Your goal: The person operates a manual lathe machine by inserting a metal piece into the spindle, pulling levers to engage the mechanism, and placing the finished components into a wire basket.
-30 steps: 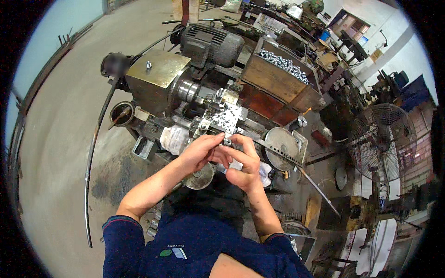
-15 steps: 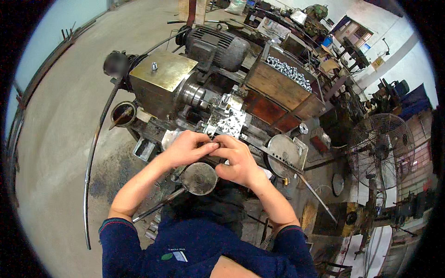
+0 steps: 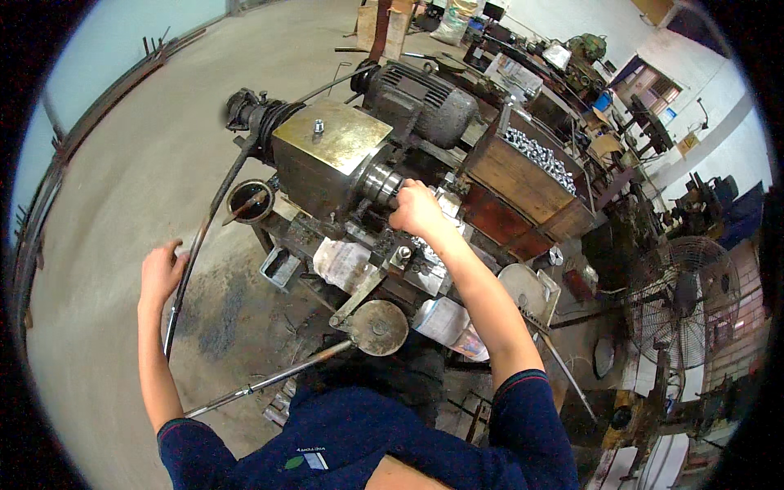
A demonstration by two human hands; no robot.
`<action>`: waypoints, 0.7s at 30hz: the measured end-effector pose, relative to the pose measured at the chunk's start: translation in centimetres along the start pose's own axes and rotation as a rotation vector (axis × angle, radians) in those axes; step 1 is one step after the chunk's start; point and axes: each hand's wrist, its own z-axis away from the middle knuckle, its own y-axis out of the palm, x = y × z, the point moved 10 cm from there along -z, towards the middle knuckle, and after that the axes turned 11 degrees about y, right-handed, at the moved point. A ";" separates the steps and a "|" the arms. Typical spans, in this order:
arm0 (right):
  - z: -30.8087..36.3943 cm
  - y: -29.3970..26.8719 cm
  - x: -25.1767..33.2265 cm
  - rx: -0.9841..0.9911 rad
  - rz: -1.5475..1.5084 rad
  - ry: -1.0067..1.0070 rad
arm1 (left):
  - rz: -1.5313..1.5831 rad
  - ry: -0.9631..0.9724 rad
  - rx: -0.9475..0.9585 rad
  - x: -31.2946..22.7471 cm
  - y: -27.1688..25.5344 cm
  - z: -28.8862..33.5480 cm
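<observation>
My right hand reaches to the front of the round steel chuck of a lathe-like machine. Its fingers are bent and pressed together at the chuck's mouth; whatever they pinch is hidden. Out to the left, my left hand is beside a long lever rod, fingers stretched and thumb apart, holding nothing I can see. A small metal nut-like part stands on the brassy top of the headstock. Below my right hand lies the cross slide, strewn with metal chips.
A wooden box full of small shiny metal parts stands behind on the right. A round plate and a second long lever lie close to my body. Behind the headstock sits a motor. A caged fan stands far right.
My hands were together over the cross slide and have parted. The right has moved forward to the chuck, the left far out to the lever rod. The whole view has shifted.
</observation>
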 end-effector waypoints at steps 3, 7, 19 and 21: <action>-0.3 0.1 -0.3 -0.022 -0.103 -0.023 | 0.170 -0.111 0.036 1.5 3.2 2.2; -0.5 -0.8 0.4 -0.106 -0.324 -0.018 | 0.131 -0.151 0.013 0.4 4.1 2.2; -0.9 -1.7 0.8 -0.084 -0.368 0.037 | -0.545 -0.070 0.046 12.0 0.4 -4.1; -0.7 -2.0 0.7 -0.137 -0.371 0.031 | -0.568 -0.075 -0.006 13.2 0.0 -4.8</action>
